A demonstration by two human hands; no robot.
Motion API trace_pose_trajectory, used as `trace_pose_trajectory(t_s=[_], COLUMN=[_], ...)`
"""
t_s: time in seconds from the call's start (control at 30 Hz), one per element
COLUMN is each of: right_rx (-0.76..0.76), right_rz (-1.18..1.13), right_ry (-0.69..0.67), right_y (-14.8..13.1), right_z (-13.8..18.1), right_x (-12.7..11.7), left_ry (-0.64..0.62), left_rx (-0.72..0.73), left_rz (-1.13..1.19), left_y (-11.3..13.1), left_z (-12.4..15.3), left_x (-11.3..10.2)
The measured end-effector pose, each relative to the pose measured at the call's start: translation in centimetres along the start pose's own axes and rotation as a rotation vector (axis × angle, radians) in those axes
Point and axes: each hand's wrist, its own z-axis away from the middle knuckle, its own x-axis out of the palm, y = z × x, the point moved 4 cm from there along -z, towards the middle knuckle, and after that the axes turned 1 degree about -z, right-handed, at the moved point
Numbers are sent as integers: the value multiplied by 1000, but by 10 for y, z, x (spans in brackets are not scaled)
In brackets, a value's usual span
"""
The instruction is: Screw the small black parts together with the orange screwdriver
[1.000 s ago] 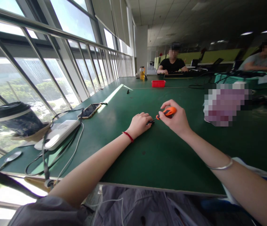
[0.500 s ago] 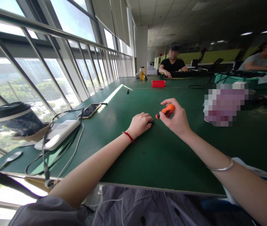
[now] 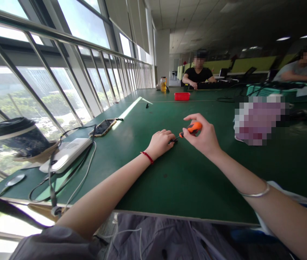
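Orange-and-black screwdriver [image 3: 195,127] — in the right hand [image 3: 206,136], above the green tabletop [image 3: 169,195], near the middle of the view. Handle tilted, its butt up and to the right; thin shaft slants down to the left, to a small black part [image 3: 174,141]. Tip appears to meet the part, though exact contact is too small to make out.

Right hand: closed around the handle, thumb along the near side, index finger lifted clear of it. Silver bangle [image 3: 258,192] on the forearm.

Left hand: palm down on the table, fingers together and curled, fingertips holding the black part — grip narrow; the fingers hide some of the part. Red cord bracelet [image 3: 147,156] at the wrist.

Left side of table: phone [image 3: 103,127] lying flat; nearer, a white power bank [image 3: 73,153] with dark and pale cables beside it; dark lidded cup [image 3: 18,139] by the metal railing [image 3: 85,47].

Beyond the hands: a second small black piece [image 3: 147,105], red tray [image 3: 182,96], jar with yellow contents [image 3: 163,85]. To the right, a pinkish item [image 3: 260,121], pixelated, and a teal basket [image 3: 280,94]. Person in a black top [image 3: 200,75] seated at the far end.
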Motion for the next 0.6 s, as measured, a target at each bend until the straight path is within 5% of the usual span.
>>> trace_pose_trajectory(t_s=[0.6], right_rx=[-47], right_rz=[-32], right_ry=[-3], right_y=[0], right_z=[1], right_x=[3], left_ry=[10], left_rx=[6], left_rz=[-18], left_y=[0], left_z=[0], left_x=[1])
